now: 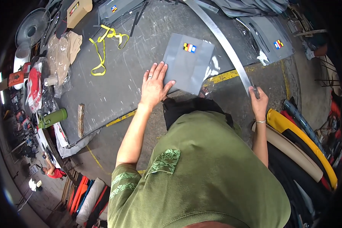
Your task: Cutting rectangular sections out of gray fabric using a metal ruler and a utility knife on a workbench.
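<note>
Scuffed tabletop bears smooth grey sheeting touched by the left hand, grip outspread; right hand pinches a dark tool.

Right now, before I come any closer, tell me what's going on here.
A person in a green shirt stands at a grey worktable. Their left hand rests with fingers spread on a grey sheet bearing a small colourful patch. Their right hand is at the near end of a long metal strip, a small dark item in its grip; what that is, I can't tell.
</note>
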The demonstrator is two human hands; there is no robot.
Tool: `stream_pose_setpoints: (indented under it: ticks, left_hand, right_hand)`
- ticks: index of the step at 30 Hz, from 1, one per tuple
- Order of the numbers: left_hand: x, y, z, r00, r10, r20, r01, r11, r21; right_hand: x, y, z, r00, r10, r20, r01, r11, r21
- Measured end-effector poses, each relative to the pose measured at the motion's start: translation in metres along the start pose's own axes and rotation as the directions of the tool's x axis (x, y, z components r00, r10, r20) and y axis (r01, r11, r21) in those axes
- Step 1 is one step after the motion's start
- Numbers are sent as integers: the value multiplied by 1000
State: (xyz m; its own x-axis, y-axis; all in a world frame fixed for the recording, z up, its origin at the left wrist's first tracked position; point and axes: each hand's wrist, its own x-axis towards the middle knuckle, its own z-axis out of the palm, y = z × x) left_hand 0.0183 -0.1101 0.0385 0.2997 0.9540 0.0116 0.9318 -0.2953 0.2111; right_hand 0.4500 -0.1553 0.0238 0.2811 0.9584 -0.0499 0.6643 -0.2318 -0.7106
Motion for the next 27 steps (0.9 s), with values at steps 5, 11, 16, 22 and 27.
stream_pose_setpoints:
  ticks: [5, 11, 16, 22, 27]
  left_hand:
    - [35, 63, 19, 966, -198, -167, 205, 978, 24]
    - [62, 54, 11, 962, -233, -144, 224, 972, -78]
    - [58, -5, 18, 959, -261, -111, 251, 963, -100]
    - [68, -13, 22, 993, -115, 5, 115, 993, -23]
    - [69, -15, 27, 995, -97, -30, 95, 994, -59]
  right_hand:
    - [-5, -18, 12, 999, -36, 18, 32, 984, 174]
    - [-22, -42, 34, 988, 27, 152, -92, 892, 443]
    - [-38, -27, 43, 983, 69, 172, -133, 908, 397]
    - [-32, -59, 60, 985, 8, 174, -76, 919, 387]
    - [-32, -88, 89, 958, 10, 286, -150, 869, 472]
